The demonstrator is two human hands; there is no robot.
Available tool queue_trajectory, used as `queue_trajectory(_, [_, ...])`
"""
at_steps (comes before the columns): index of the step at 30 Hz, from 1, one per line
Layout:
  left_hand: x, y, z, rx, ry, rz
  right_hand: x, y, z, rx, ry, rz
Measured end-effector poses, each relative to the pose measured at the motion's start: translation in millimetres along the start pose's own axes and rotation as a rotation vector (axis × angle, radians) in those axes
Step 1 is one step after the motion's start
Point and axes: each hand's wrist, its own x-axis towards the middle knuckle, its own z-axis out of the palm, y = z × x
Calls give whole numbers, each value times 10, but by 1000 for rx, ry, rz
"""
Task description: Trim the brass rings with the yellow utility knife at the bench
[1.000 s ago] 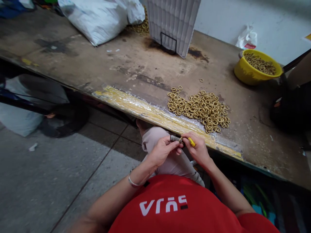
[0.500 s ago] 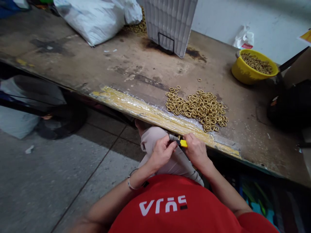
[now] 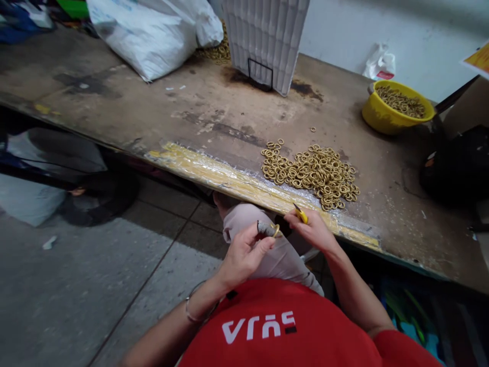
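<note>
My left hand [image 3: 244,254] is over my lap with a brass-coloured ring [image 3: 275,231] pinched at its fingertips. A grey wrap [image 3: 263,229] covers its index finger. Just to the right, my right hand [image 3: 315,229] grips a small yellow knife [image 3: 301,214] whose dark tip points up and away from me. The knife and the ring are apart. Beyond my hands, a loose pile of similar brass rings [image 3: 317,171] lies on the table near its taped front edge [image 3: 229,176]. One stray ring [image 3: 313,129] lies behind the pile.
A yellow bowl [image 3: 382,118] full of rings stands at the back right, beside a black object [image 3: 458,165]. Farther back are a grey ribbed panel [image 3: 263,46] on a wire stand and a white sack [image 3: 153,41]. Below the table at left is a black round base [image 3: 101,199].
My hands have moved apart. The knife has come away from the left hand and turned to point upward, and the ring at my left fingertips is now plainly visible.
</note>
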Motion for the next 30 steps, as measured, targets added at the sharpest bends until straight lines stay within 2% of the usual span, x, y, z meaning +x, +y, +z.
queue_trajectory(2, [44, -51, 15, -97, -13, -55, -61, -70, 76, 365, -166, 66])
queue_trajectory(4, [74, -102, 36, -159, -17, -82, -119, -110, 166, 593, -245, 162])
queue_trajectory(7, [93, -158, 60, -232, -24, -116, -159, -86, 261, 815, -179, 242])
queue_trajectory(10, [105, -205, 80, -319, -47, -166, -152, -21, 290, 933, -77, 253])
queue_trajectory(15, [135, -286, 118, -412, -43, -257, -148, 6, 261, 801, 147, 155])
queue_trajectory(18, [157, -334, 121, -464, -63, -273, -166, -34, 227, 709, 218, 130])
queue_trajectory(24, [250, -381, 89, -469, 35, -197, -192, -80, 216, 591, 199, 85])
queue_trajectory(30, [304, -356, 98, -385, -34, -208, -167, -92, 250, 509, 210, -76])
